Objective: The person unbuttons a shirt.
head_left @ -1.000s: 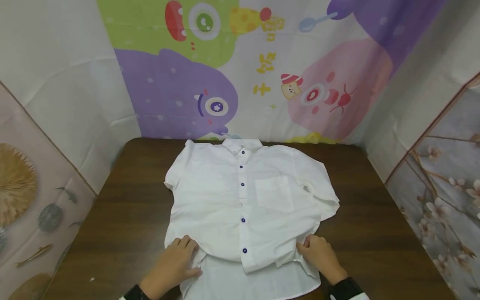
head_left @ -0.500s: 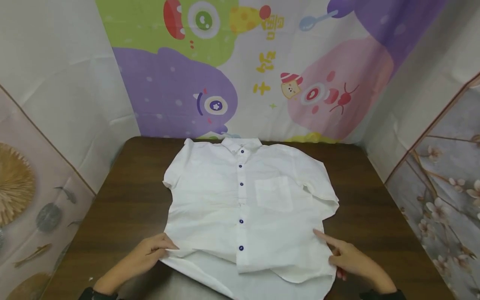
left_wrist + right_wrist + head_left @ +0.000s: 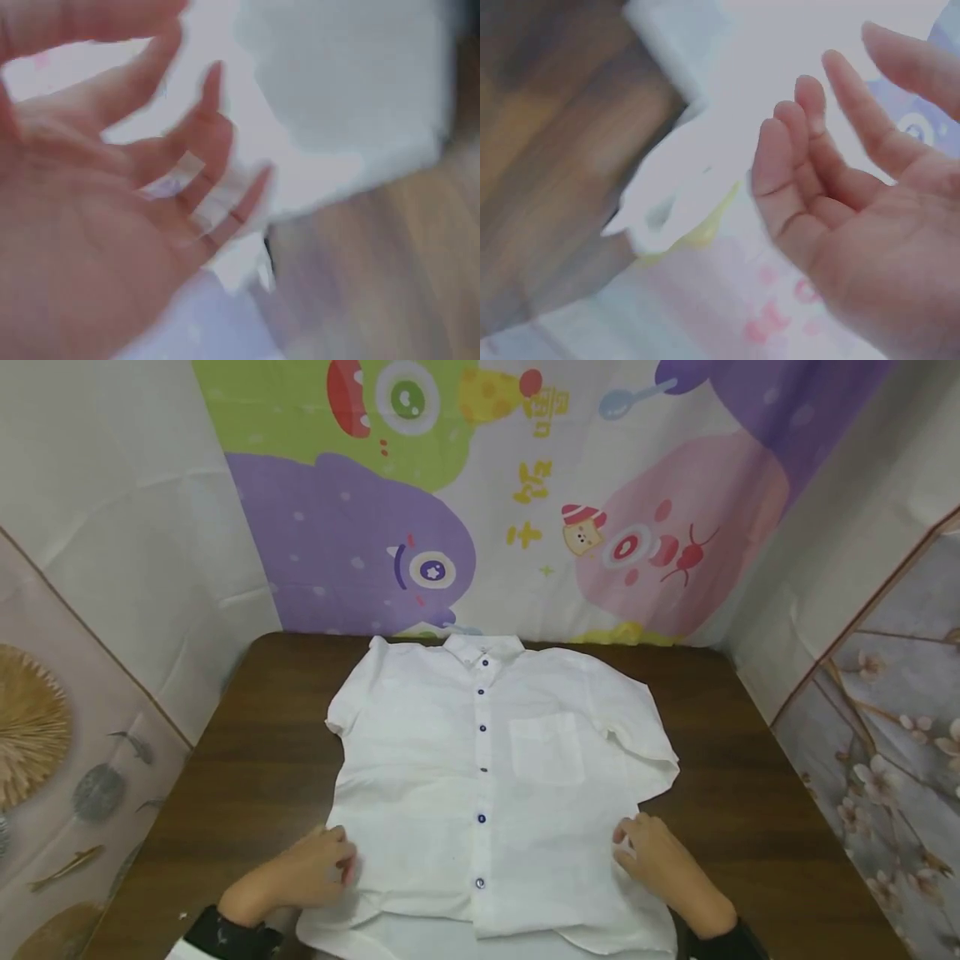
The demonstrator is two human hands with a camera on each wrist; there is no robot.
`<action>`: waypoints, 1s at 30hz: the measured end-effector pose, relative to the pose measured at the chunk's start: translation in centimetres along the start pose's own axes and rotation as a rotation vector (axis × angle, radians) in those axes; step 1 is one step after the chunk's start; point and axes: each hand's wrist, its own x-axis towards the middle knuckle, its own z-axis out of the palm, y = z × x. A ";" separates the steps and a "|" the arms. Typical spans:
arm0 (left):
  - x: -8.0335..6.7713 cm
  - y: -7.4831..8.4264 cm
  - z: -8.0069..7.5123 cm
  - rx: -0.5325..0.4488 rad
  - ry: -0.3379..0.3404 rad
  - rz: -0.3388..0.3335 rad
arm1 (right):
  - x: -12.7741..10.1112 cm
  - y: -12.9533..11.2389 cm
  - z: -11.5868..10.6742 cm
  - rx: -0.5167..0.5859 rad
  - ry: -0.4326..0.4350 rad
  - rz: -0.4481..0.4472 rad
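One white shirt (image 3: 487, 777) lies face up and spread flat on the brown table (image 3: 750, 827), collar (image 3: 483, 649) at the far edge toward the cartoon backdrop (image 3: 487, 493), hem at the near edge by the person. Left hand (image 3: 311, 868) sits on the shirt's lower left edge, right hand (image 3: 656, 864) on its lower right edge, one per side, likely so the cloth is held symmetric and taut across the hem. In the head view both hands look loosely curled at the fabric edge; whether they pinch the cloth or only rest on it cannot be told from there. The wrist views are blurred (motion smear), but each shows an unclenched palm: left hand (image 3: 112, 225) has fingers (image 3: 206, 112) spread with white cloth behind them, nothing plainly clamped; right hand (image 3: 862, 217) has fingers (image 3: 810, 120) gently bent and apart, with white cloth beside them, not closed round it. So the grip reads as released on both sides, hands touching or just at the shirt. Lower front panel overlaps the back layer near the hem, so the near edge shows two layers. Counts: one shirt, one chest pocket (image 3: 546, 748), five dark buttons down the placket (image 3: 482, 768), two short sleeves (left one (image 3: 348, 710) flat, right one (image 3: 645, 735) rumpled), two hands, one table. Printed panels stand at both sides of the table.
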 end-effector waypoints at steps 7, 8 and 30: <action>4.0 2.0 4.5 0.080 -0.017 0.012 | 2.6 -3.3 3.6 0.008 -0.188 -0.129; 4.4 2.1 4.9 0.090 -0.010 -0.015 | 3.0 -3.4 4.1 0.003 -0.207 -0.110; 4.4 2.4 -0.8 -0.150 0.354 0.142 | 2.8 -7.4 3.6 -0.148 0.063 -0.432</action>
